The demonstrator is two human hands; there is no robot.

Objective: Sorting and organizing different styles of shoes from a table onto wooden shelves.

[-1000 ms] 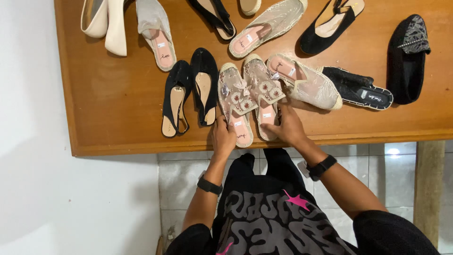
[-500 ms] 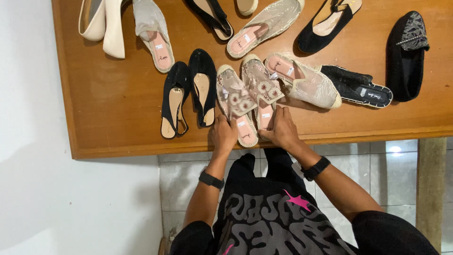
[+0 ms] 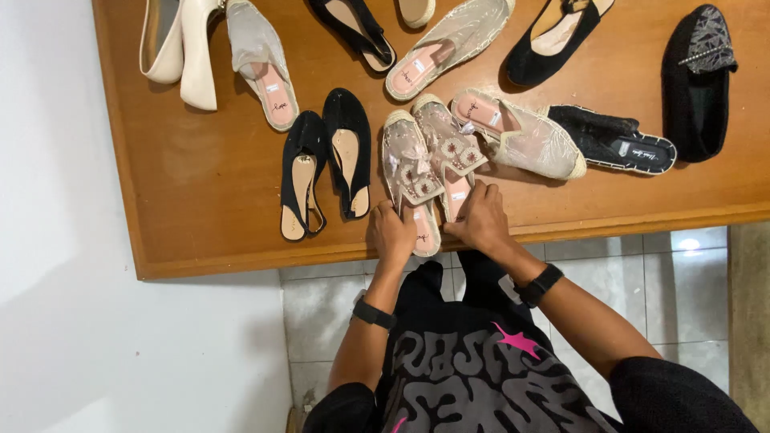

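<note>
Pairing step: left hand (image 3: 391, 234) grips the heel of 1 pink mule (image 3: 411, 180), right hand (image 3: 479, 220) grips its mate (image 3: 449, 152); next calls for aligning both on the surface (image 3: 200, 200).

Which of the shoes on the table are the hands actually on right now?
The pink embellished pair at the table's front edge: left hand and right hand rest on its heels. Every other shoe lies untouched.

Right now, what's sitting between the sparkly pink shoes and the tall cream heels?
In the head view, a pair of black slingback flats lies between the sparkly pink shoes and the cream heels.
</note>
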